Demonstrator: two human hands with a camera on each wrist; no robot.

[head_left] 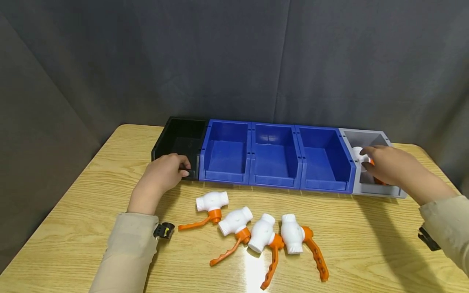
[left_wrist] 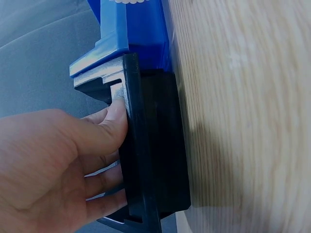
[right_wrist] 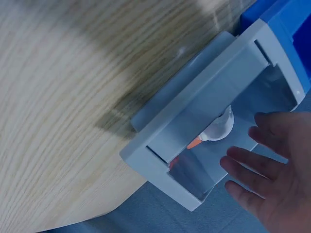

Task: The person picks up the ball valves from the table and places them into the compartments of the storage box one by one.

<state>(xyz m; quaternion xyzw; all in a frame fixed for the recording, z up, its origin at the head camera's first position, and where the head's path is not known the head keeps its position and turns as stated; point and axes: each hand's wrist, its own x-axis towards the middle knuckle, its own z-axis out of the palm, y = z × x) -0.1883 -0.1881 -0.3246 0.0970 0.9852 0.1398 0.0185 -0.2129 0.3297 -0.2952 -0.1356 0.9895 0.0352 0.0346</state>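
Observation:
At the left end of the row, my left hand (head_left: 161, 173) grips the front rim of a black bin (head_left: 187, 144). The left wrist view shows the thumb on the front lip of the black bin (left_wrist: 160, 145) and the other fingers behind it. My right hand (head_left: 393, 165) is over the grey bin (head_left: 379, 189) at the right end. A white ball valve with an orange handle (head_left: 357, 152) lies inside, partly hidden. In the right wrist view, the right hand (right_wrist: 279, 179) has spread, loosely bent fingers, apart from the valve (right_wrist: 220, 128).
Between the end bins stand three blue bins: left (head_left: 225, 156), middle (head_left: 272, 158) and right (head_left: 318, 162). Several white ball valves with orange handles, among them one at the left (head_left: 212, 200) and one at the right (head_left: 292, 234), lie on the wooden table (head_left: 88, 195). Behind hangs a dark curtain (head_left: 227, 61).

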